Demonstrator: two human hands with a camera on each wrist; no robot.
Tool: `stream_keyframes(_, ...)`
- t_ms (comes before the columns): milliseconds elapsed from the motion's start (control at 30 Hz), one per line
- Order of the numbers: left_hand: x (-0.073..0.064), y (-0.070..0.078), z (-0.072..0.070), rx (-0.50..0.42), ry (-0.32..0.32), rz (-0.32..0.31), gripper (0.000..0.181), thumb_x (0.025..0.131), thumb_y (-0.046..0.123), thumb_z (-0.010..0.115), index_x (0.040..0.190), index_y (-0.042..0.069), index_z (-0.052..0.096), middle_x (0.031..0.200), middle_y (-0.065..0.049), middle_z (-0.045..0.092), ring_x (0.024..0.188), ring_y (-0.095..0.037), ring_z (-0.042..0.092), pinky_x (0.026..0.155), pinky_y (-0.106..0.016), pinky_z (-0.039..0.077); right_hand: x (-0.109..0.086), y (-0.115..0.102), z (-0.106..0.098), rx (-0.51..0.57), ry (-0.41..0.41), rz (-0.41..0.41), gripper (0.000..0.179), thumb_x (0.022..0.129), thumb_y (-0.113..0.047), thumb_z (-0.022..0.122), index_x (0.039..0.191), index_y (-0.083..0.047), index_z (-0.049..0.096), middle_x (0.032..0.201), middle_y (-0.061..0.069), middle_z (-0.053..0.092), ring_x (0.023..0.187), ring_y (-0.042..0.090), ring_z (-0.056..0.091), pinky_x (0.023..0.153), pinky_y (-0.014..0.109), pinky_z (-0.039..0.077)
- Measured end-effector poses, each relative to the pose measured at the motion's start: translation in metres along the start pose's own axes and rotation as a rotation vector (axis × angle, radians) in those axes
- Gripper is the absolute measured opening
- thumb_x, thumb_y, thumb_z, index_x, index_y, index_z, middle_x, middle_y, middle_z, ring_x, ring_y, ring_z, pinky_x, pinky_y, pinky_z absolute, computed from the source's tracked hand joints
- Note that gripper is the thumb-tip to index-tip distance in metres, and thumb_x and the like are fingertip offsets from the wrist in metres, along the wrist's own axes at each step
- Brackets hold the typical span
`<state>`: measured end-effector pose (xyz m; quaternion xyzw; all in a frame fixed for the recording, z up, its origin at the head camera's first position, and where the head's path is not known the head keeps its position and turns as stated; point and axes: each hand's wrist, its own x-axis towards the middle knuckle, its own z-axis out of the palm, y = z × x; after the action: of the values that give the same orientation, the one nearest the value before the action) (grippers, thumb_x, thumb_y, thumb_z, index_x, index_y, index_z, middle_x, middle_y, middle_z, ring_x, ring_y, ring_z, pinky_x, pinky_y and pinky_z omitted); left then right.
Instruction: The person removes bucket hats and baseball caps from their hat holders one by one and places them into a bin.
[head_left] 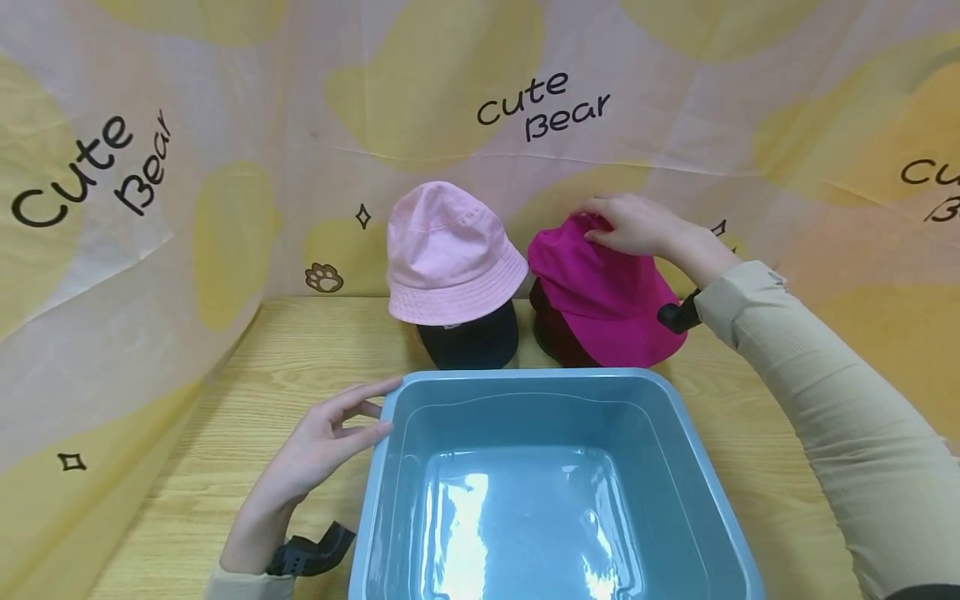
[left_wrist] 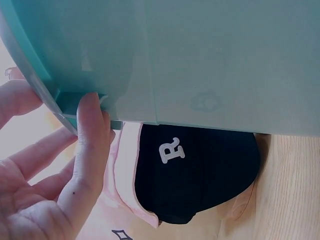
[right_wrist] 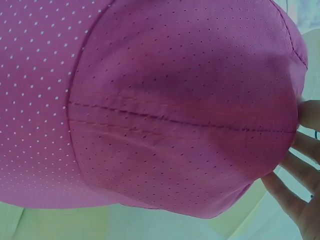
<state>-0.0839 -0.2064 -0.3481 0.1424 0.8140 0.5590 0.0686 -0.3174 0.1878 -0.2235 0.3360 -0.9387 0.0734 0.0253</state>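
Observation:
My left hand [head_left: 318, 446] holds the far left corner of a light blue plastic tub [head_left: 525, 374], thumb on the rim and fingers beneath it. In the left wrist view, one finger presses under the tub's rim. My right hand [head_left: 637, 225] grips the crown of a magenta cap [head_left: 600, 279] from above. Seen from the right wrist, the cap [right_wrist: 190, 115] has small perforations, and the fingertips lie at its top. Below it sits a dark maroon cap [head_left: 566, 337], mostly hidden.
Left of the magenta cap, a pale pink bucket hat [head_left: 450, 250] covers part of a black cap [head_left: 472, 337] bearing a white R. Both stacks stand behind the tub on a wooden table [head_left: 300, 342]. A printed cloth [head_left: 420, 75] hangs close behind and on the left.

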Motion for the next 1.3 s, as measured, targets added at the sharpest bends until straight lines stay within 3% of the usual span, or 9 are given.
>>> stream_keyframes(667,0.003,-0.002,0.001,0.0,0.005,0.018,0.048,0.092,0.018,0.065,0.138,0.015,0.052,0.134,-0.01,0.055,0.103,-0.007,0.06,0.08,-0.029,0.054,-0.003,0.003,-0.004,-0.068,0.094,-0.006,0.026,0.089,0.001,0.052,0.113,-0.003,0.062,0.11,0.017,0.064,0.104,0.035,0.061,0.088,0.05,0.047)
stream_keyframes(1100,0.002,-0.001,0.001,-0.011,0.0,0.018,0.048,0.092,0.018,0.064,0.138,0.014,0.052,0.132,-0.011,0.055,0.103,-0.007,0.059,0.08,-0.029,0.054,-0.012,0.004,-0.011,-0.018,0.183,-0.029,0.025,0.086,0.005,0.052,0.109,0.001,0.063,0.103,0.02,0.066,0.096,0.035,0.061,0.086,0.049,0.047)
stream_keyframes(1300,0.003,-0.003,-0.001,0.0,0.0,0.042,0.048,0.092,0.017,0.064,0.138,0.014,0.052,0.124,-0.014,0.059,0.1,-0.009,0.061,0.077,-0.029,0.054,-0.015,0.003,-0.014,-0.003,0.217,-0.049,0.024,0.086,0.006,0.053,0.107,0.001,0.064,0.1,0.02,0.067,0.094,0.034,0.062,0.085,0.049,0.048)
